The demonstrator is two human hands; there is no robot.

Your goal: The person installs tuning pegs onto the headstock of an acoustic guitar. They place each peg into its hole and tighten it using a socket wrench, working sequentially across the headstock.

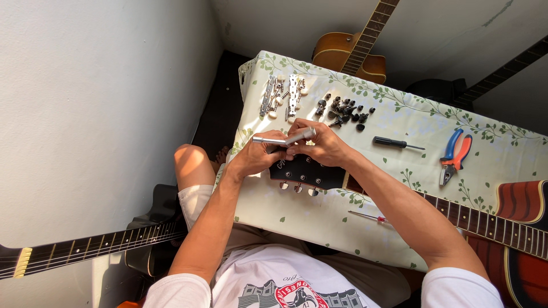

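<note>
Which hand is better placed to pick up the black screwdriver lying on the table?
Right, probably. The right hand is on the guitar headstock closest to the black screwdriver, which lies just beyond it on the tablecloth. The left hand grips the silver tool on the far side.

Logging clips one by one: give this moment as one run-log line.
left hand: holds silver tool | right hand: on tool, over headstock | table: tuners, screwdriver, pliers
</note>
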